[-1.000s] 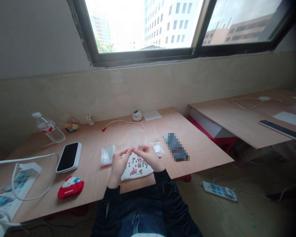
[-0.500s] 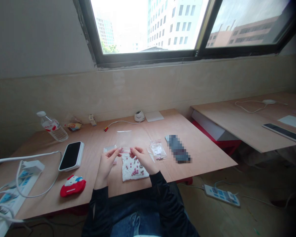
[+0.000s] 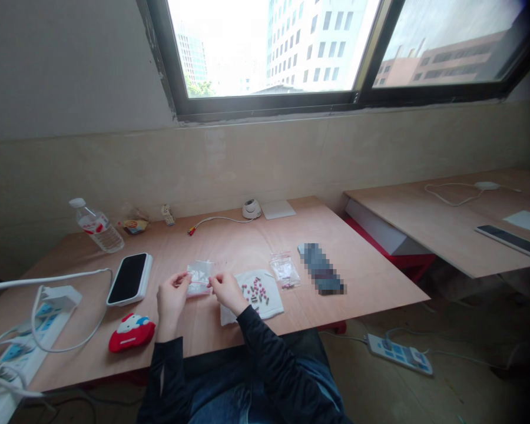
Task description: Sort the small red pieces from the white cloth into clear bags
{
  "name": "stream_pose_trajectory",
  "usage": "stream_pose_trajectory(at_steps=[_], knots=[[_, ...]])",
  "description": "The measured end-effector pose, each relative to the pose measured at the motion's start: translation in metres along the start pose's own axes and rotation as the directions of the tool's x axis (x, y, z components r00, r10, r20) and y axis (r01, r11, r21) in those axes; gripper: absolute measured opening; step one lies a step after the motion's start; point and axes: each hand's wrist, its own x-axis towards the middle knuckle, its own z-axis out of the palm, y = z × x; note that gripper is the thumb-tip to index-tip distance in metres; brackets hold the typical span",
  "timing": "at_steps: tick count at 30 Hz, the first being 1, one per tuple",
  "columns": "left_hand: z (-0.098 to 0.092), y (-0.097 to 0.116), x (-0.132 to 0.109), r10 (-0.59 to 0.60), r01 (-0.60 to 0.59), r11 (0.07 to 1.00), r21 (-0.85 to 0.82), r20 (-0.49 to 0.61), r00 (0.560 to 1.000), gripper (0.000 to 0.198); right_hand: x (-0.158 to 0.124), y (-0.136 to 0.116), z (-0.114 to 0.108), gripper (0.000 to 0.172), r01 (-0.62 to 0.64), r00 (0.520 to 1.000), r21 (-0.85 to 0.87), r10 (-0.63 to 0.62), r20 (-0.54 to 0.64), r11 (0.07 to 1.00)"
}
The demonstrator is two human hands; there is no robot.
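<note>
My left hand (image 3: 172, 297) and my right hand (image 3: 227, 291) both pinch the edge of a clear zip bag (image 3: 200, 283), which has a red line along its seal. Under it on the table lies other clear plastic packaging (image 3: 198, 292), hard to tell apart from the held bag. A white cloth (image 3: 271, 300) is spread beside and partly behind my right hand. Several small pink pieces (image 3: 258, 290) and a few dark metallic ones lie on it, too small to name. Right of the cloth are filled clear zip bags (image 3: 285, 272).
A white-cased phone (image 3: 130, 280), a red pouch (image 3: 132, 334) and a water bottle (image 3: 99, 229) stand to the left, near a power strip (image 3: 48, 321) with cables. Toward the wall sits a white dome camera (image 3: 251, 208). A pixelated object (image 3: 321, 269) lies right.
Both hands have moved left with the zip bag, from in front of the cloth to over the packaging on the left. More of the cloth and its small pieces now shows.
</note>
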Motion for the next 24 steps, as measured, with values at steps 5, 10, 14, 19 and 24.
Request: stream_pose_trajectory(at_steps=[5, 10, 14, 19, 24], knots=[[-0.005, 0.009, -0.009, -0.086, 0.080, 0.866, 0.494, -0.010, 0.996, 0.033, -0.003, -0.010, 0.001, 0.027, -0.057, 0.998, -0.175, 0.052, -0.029, 0.983], [-0.004, 0.023, -0.017, -0.144, 0.120, 0.767, 0.631, -0.013, 0.989, 0.036, -0.002, -0.015, 0.005, 0.024, -0.083, 0.995, -0.286, 0.063, -0.080, 0.955], [-0.005, 0.027, -0.018, -0.155, 0.115, 0.736, 0.668, 0.001, 0.988, 0.035, -0.002, -0.015, 0.009, 0.023, -0.084, 0.994, -0.363, 0.051, -0.098, 0.928], [-0.002, 0.027, -0.018, -0.115, 0.093, 0.725, 0.682, -0.014, 0.993, 0.043, -0.011, -0.017, 0.008, 0.028, -0.080, 0.994, -0.455, 0.034, -0.108, 0.887], [0.002, 0.028, -0.022, 0.035, 0.061, 0.690, 0.721, -0.117, 0.993, 0.046, -0.017, -0.016, -0.020, 0.031, -0.099, 0.986, -0.442, 0.028, -0.165, 0.892]])
